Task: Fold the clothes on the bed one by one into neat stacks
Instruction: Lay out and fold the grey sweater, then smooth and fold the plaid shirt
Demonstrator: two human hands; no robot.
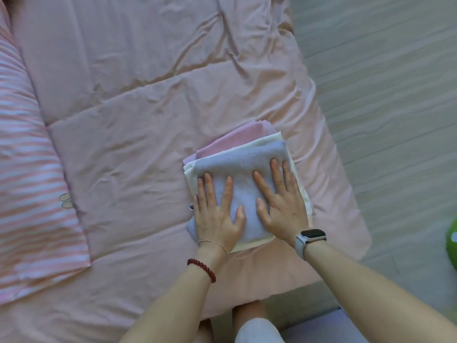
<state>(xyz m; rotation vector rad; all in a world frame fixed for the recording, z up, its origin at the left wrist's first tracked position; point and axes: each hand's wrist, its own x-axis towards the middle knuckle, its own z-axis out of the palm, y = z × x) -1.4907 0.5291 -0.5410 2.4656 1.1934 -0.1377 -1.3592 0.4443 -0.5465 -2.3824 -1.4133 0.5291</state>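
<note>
We see the bed (138, 100) under a pink quilt, filling most of the frame. Right of centre lies a stack of folded clothes (237, 144), lavender knit (249, 159) on top. Our left hand (217, 211) and right hand (282, 204) press flat on it, fingers spread, grasping nothing.

We can read no text, label, brand name or number anywhere in this view. The screen of the smartwatch (312, 235) is dark and shows no digits. The pink quilt (138, 100) carries only a small outline drawing (65, 200) near its striped edge, and this is a figure, not letters. The folded clothes (247, 164) show no tag or print that we can make out.
</note>
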